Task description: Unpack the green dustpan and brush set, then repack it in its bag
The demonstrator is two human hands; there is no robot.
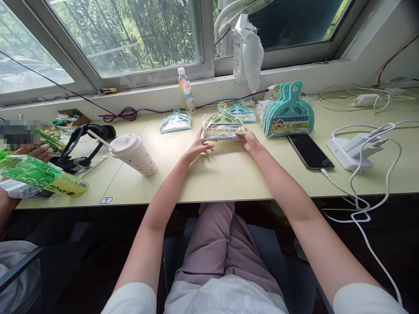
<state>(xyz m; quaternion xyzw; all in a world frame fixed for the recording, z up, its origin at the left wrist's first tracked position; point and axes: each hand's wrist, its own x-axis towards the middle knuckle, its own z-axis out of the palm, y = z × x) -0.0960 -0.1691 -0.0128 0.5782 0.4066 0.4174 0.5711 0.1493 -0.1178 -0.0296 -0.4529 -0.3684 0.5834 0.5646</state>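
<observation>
A pale green dustpan set in clear plastic wrap (223, 126) lies on the beige desk (229, 174) in front of me. My left hand (200, 146) grips its left edge and my right hand (249, 140) grips its right edge. Behind it lie two teal wrapped sets, one (176, 122) to the left and one (241, 111) to the right. A stack of several teal wrapped sets (288, 111) stands upright just right of my right hand.
A black phone (310, 151) on a cable lies at right, next to a white charger block (355, 150) with cables. A white lidded cup with straw (133, 153), black headphones (83, 146) and a bottle (186, 90) stand left. Another person's hand (41, 152) holds green packages at far left.
</observation>
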